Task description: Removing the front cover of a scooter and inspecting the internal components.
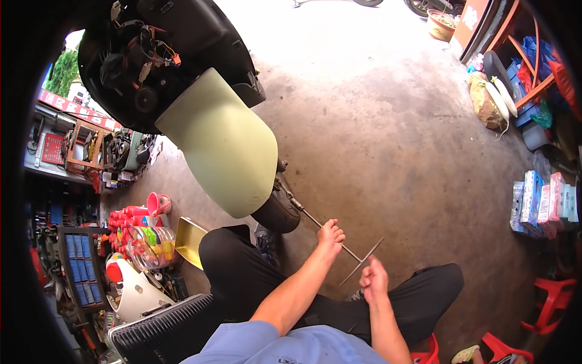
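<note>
My left hand [330, 236] is closed around the shaft of a long T-handle wrench [350, 252]. The wrench slants up and left, its far end against the metal fork part [294, 202] beside the scooter's front wheel [277, 213]. My right hand [374, 277], fingers curled, is right beside the wrench's crossbar; whether it touches the bar is unclear. Both ends of the crossbar show free of that hand. Above the wheel a pale green front panel [224, 139] covers much of the scooter, with a dark body shell [200, 30] and loose wires [154, 51] behind.
Left of my legs stand a yellowish metal tray [190, 241], a clear plastic jar [151, 249], red bottles [126, 218] and a black ribbed case [160, 333]. Tissue packs [542, 203] and red plastic stools [550, 306] are on the right. A wooden shelf [526, 57] stands at the far right.
</note>
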Motion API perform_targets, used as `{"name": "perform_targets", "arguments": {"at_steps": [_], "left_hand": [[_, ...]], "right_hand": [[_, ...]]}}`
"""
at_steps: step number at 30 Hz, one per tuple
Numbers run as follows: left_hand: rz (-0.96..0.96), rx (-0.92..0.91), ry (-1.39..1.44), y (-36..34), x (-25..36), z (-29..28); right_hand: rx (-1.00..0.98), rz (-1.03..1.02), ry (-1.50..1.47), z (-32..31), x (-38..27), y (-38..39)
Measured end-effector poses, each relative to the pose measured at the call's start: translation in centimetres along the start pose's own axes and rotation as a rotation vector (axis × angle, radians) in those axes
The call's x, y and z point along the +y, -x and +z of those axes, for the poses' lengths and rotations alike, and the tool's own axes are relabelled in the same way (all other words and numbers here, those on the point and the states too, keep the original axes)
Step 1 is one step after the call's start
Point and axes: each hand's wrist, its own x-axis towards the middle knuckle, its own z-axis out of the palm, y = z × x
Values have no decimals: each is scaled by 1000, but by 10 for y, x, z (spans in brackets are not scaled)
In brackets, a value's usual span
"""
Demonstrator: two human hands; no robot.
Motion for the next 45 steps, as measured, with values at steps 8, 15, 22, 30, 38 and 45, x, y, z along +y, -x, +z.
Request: {"name": "perform_targets", "arguments": {"at_steps": [8,15,22,30,38,45], "left_hand": [[6,-8,-31,0,-1,-2],[-35,-58,16,-1,7,-4],[3,-62,24,-1,5,3],[-165,-148,115,4,-4,0],[-258,-101,27,0,-31,-13],[-182,-13,-215,-18,-46,-33]], "right_hand": [[-83,290,122,2,-2,0],[-343,50,16,-6,-9,7],[-182,20,74,8,-5,8],[-66,219,-200,-17,-6,-26],[-50,80,238,-14,-9,-5],[-89,117,457,-8,7,-20]]}}
